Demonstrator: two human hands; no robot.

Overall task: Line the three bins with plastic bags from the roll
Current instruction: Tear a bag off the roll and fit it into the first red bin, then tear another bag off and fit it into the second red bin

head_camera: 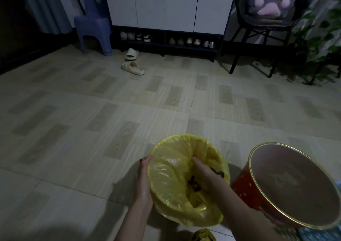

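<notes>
A round bin stands on the floor low in the middle, covered by a yellow plastic bag (171,181) folded over its rim. My left hand (143,179) lies flat against the bin's outer left side, over the bag's edge. My right hand (204,176) reaches down inside the bin and presses the bag inward. To the right stands a red bin with white dots and a gold rim (243,183), bare inside. At the bottom edge lies a yellow roll of bags (203,235), partly cut off. A third bin is not in view.
A pair of beige slippers (132,63) lies on the wood-pattern floor ahead. A purple stool (94,32) and a shoe cabinet (166,37) stand at the back. A black chair with a paw cushion (267,6) and a leafy plant (321,37) are at the right.
</notes>
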